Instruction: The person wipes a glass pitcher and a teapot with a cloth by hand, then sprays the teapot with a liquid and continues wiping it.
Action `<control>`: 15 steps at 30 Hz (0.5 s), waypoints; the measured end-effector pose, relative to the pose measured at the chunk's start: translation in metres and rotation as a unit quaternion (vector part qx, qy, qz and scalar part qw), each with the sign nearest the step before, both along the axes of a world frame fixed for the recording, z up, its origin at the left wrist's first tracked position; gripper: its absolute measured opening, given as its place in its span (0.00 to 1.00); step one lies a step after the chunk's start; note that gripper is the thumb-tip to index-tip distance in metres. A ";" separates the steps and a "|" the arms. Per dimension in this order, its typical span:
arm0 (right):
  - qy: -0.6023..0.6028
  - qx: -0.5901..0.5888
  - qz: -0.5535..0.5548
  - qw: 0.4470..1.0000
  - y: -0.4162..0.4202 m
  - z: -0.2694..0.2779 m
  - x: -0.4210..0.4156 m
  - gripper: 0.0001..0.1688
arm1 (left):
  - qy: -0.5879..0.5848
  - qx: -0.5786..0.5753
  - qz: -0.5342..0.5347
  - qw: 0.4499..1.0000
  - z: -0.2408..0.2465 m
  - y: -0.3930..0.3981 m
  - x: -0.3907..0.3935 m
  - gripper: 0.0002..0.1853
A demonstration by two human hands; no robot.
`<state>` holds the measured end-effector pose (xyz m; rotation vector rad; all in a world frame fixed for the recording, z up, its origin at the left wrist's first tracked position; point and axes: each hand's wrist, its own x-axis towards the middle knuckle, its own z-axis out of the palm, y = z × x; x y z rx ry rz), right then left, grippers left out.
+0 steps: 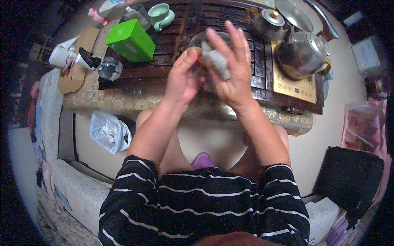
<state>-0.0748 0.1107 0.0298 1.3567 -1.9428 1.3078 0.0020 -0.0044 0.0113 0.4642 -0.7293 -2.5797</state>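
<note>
Over the slatted dark wood tea tray (138, 73), both hands are raised close together. A crumpled greyish-white cloth or tissue (217, 61) lies against the palm side of my right hand (235, 64), whose fingers point up and are partly spread. My left hand (186, 75) is beside it with thumb and fingers bent; a small dark thing may be between the hands, but blur and the fingers hide it. Behind the hands a round clear dish (198, 38) shows in part on the tray.
To the left stand a green box (130, 40), a pale green cup (160, 15) and a glass sphere-shaped vessel (110, 69). A steel kettle (300, 55) sits on a gold electric hob (294, 89) at right, near a metal teapot (267, 24). A lined bin (109, 132) is below left.
</note>
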 end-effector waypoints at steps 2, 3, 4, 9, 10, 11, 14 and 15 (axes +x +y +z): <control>-0.135 -0.062 0.022 0.989 -0.002 0.004 -0.006 0.24 | 0.045 -0.156 -0.062 0.985 -0.010 -0.003 0.010 0.11; -0.241 -0.099 0.055 0.964 -0.002 0.006 -0.009 0.23 | 0.054 -0.233 -0.082 0.967 -0.009 -0.002 0.012 0.11; -0.347 -0.152 0.092 0.921 0.000 0.012 -0.011 0.20 | 0.063 -0.309 -0.103 0.943 -0.009 -0.001 0.015 0.11; -0.700 -0.183 0.266 0.637 0.013 0.008 -0.033 0.28 | 0.072 -0.405 -0.081 0.908 0.009 0.010 0.026 0.10; -0.687 -0.206 0.274 0.640 0.013 0.007 -0.031 0.29 | 0.091 -0.432 -0.066 0.895 0.008 0.011 0.026 0.10; -0.674 -0.228 0.282 0.644 0.011 0.007 -0.027 0.29 | 0.110 -0.458 -0.052 0.881 0.008 0.012 0.026 0.10; -0.459 -0.184 0.149 0.856 0.006 0.006 -0.005 0.27 | 0.054 -0.574 0.035 0.816 0.008 0.015 0.019 0.06; -0.277 -0.116 0.107 0.948 0.001 0.001 0.004 0.27 | 0.021 -0.634 0.078 0.769 0.010 0.013 0.015 0.05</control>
